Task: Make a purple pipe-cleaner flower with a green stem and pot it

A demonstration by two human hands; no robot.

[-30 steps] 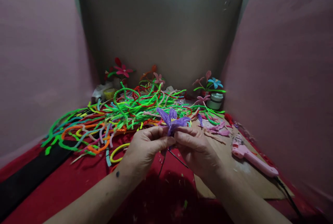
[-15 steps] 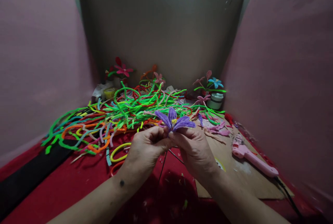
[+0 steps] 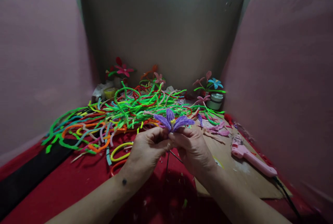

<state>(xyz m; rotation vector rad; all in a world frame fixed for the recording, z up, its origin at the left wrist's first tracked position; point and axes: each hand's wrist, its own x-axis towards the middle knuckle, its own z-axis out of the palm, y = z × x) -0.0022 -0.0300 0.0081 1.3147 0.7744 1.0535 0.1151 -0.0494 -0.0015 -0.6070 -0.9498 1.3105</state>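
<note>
A purple pipe-cleaner flower (image 3: 179,123) with a yellow centre is held upright between both hands above the red cloth. My left hand (image 3: 149,147) pinches it at the base from the left. From the other side, my right hand (image 3: 191,147) has thumb and fingers closed on the same base. The fingertips nearly meet and hide where the petals join. Thin dark wires (image 3: 168,161) show below the hands; whether they belong to the flower I cannot tell.
A heap of pipe cleaners (image 3: 145,104), mostly green, lies behind the hands. On the right, a pink glue gun (image 3: 253,158) rests on a brown board (image 3: 234,185). Finished flowers (image 3: 215,83) and a lidded jar (image 3: 215,101) stand at the back. A black strip (image 3: 33,172) lies left.
The flower has tilted or shifted very slightly to the left between the fingers. Both hands keep their pinch at almost the same place.
</note>
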